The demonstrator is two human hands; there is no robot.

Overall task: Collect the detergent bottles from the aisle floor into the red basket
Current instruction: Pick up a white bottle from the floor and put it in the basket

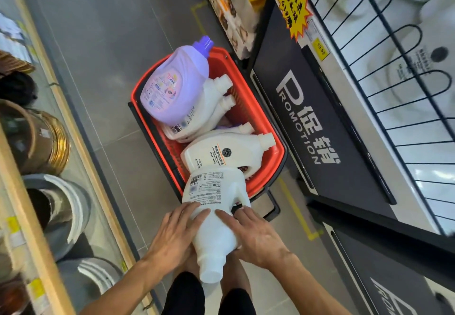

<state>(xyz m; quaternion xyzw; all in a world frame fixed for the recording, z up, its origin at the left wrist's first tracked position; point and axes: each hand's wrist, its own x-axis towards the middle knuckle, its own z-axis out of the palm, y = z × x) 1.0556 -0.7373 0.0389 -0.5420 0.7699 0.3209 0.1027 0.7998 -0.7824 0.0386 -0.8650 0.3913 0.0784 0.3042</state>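
A red basket [278, 147] stands on the grey aisle floor. In it lie a purple detergent bottle [177, 81] and several white detergent bottles [221, 151], all on their sides. I hold another white detergent bottle [216, 191] between both hands, its cap pointing back at me and its base over the basket's near rim. My left hand [172, 236] wraps its left side with the fingers on top. My right hand [258, 236] grips the right side by the handle.
A black promotion display stand [320, 130] with a wire rack borders the basket on the right. A wooden shelf [81, 167] with pots and bins runs along the left. Boxed goods [229, 7] sit past the basket. My legs are below the bottle.
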